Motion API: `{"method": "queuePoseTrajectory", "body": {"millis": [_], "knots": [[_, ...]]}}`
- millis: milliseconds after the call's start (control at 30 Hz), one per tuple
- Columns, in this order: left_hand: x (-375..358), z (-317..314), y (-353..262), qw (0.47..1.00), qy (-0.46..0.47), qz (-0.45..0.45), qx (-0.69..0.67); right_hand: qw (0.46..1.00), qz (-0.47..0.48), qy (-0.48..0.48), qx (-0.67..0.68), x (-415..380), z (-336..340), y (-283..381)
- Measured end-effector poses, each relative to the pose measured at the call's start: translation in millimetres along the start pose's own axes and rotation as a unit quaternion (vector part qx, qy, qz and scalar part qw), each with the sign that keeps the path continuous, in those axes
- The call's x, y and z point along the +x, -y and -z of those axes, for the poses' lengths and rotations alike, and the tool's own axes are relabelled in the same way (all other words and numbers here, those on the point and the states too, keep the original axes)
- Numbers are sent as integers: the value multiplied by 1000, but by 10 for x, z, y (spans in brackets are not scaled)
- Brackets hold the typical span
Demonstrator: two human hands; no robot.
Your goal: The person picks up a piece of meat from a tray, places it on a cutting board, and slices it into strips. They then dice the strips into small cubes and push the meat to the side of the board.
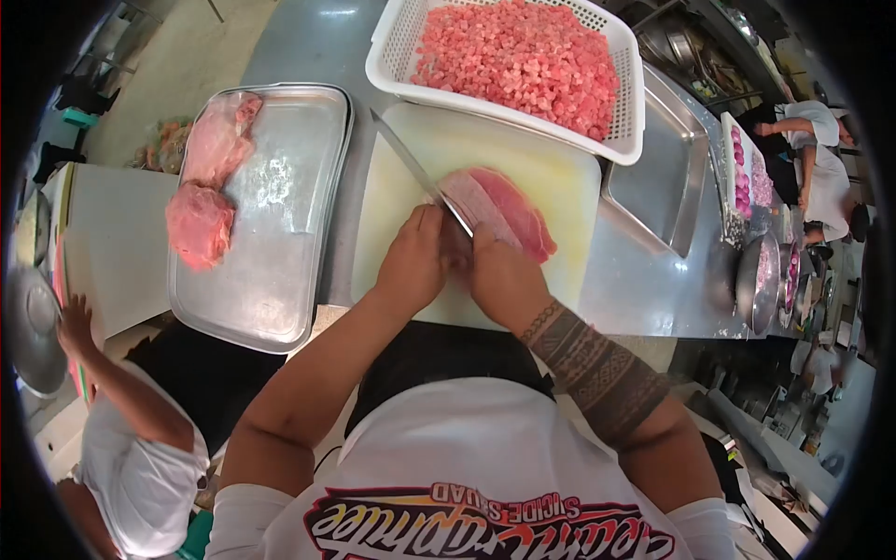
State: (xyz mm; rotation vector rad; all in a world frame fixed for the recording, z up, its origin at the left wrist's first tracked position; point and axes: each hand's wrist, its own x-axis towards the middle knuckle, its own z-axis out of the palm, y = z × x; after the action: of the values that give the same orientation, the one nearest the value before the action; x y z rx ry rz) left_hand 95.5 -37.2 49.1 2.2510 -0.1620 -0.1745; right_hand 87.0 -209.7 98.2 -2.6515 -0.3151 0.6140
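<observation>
the right hand point(504, 275) grips one long steel knife point(411, 159) aslant against one pink raw meat slab point(509, 210) on the white rectangular board point(387, 215); the left hand point(415, 257) curls close, likely steadying it (whether it pinches, i cannot tell). two raw pink chunks point(201, 226) sit on the silver metal tray point(280, 224).

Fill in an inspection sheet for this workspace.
Surface: metal table, pale cutting board on it.
Job's things: knife; meat slab on the board.
Clutter: left tray with two meat pieces; white basket of diced meat; right tray.
Hands: right hand grips the knife; left hand at the meat slab, hold unclear.
Cables: nothing clearly seen.
Surroundings: person at left; people at right.
</observation>
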Motion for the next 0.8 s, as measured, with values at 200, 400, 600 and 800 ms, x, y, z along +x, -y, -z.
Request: {"method": "queuePoseTrajectory", "body": {"millis": [200,400,600,800], "knots": [[-23,-88,70,999,-21,-30,-10,988,-82,121,-40,-1097,606,-197],[-95,-94,40,998,-31,-31,-39,995,-67,30,-74,-1107,-159,-598],[-74,-34,24,998,-12,-43,41,998,-40,-6,-58,-925,265,-216],[-52,-33,-1,998,6,-40,53,997,-40,40,-49,-1437,567,-241]]}}
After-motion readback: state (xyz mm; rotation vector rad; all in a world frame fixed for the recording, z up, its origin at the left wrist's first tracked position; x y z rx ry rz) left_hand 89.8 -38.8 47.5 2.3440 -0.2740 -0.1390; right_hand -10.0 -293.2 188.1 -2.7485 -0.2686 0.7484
